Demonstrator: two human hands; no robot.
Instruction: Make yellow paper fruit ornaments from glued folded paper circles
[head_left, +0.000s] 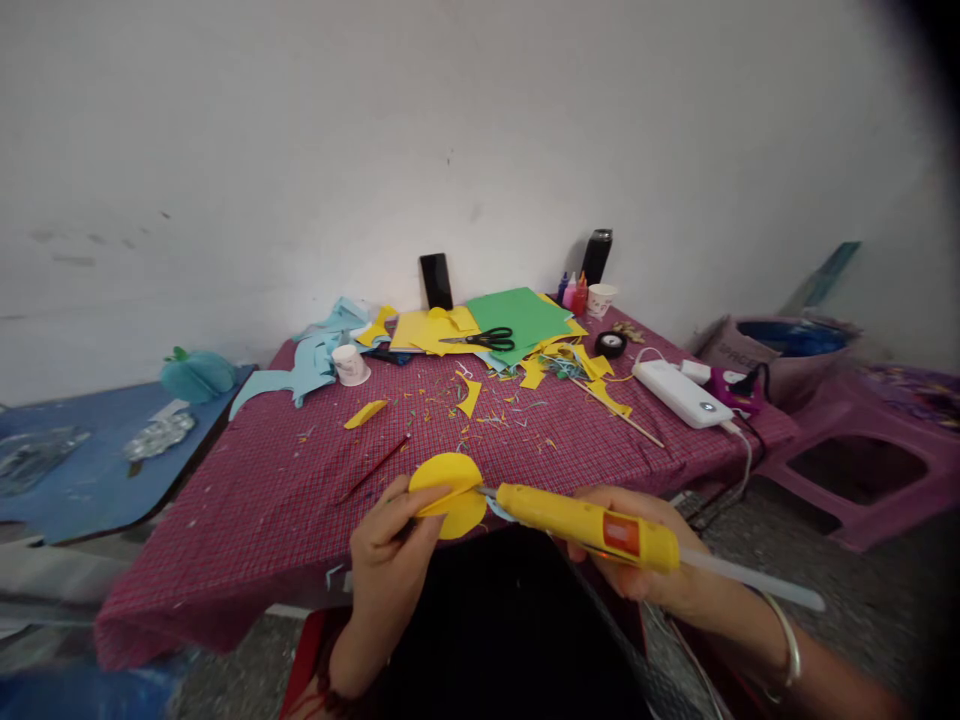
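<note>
Pinched in my left hand point(394, 555) are yellow paper circles point(459, 512), folded so that a flap stands up along the middle. My right hand point(637, 535) is wrapped around a yellow hot glue gun point(585, 522), with a pale glue stick point(757, 580) poking out of its back end. The gun's metal nozzle is at the right edge of the fold; whether it touches the paper I cannot tell. A bit of light blue point(499, 508) shows just under the nozzle. Part of my right hand's fingers is hidden behind the gun.
On the checked tablecloth point(255, 500) lie a pencil point(375, 468), black scissors point(491, 339), green paper point(517, 315), a paper cup point(350, 365) and yellow scraps. A white power bank point(682, 393) with cables is at right. A phone point(436, 281) leans on the wall.
</note>
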